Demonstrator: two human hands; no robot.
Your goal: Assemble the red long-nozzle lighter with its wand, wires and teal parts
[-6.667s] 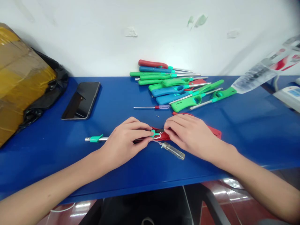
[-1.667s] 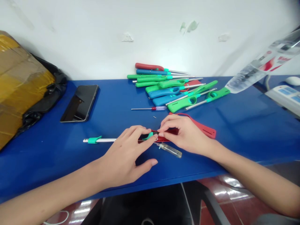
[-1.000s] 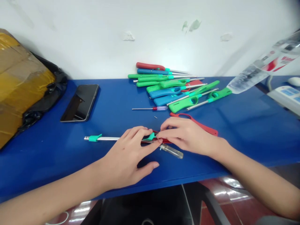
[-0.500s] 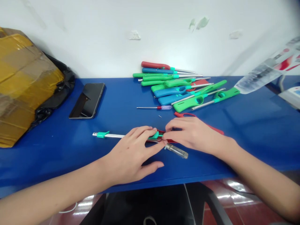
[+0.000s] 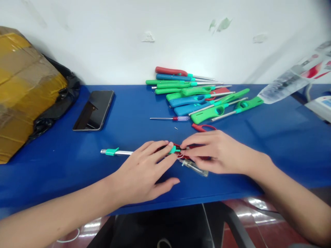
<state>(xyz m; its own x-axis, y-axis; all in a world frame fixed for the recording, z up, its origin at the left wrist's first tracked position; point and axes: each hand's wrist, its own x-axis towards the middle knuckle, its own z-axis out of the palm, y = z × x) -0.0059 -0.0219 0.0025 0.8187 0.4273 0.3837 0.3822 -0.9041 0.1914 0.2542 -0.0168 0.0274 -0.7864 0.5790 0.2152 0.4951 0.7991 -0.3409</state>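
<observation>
A slim red plastic lighter casing lies across the person's front, its long axis running roughly left to right on the blue metal bench, mostly hidden under the fingers. A small teal plastic tab sits at its left part, and a silver metal tube with a teal collar extends leftward from it along the same line. The right hand is nearer the casing, its grip closed on it from the right. The left hand is nearer the tube, with fingers laid over the work and thumb splayed out, so whether it holds anything is unclear. A clear-handled screwdriver lies partly under the right hand. Beyond, a red plastic loop, possibly part of the casing, sits near a slim red-and-clear screwdriver and a heap of green and blue utility lighters.
</observation>
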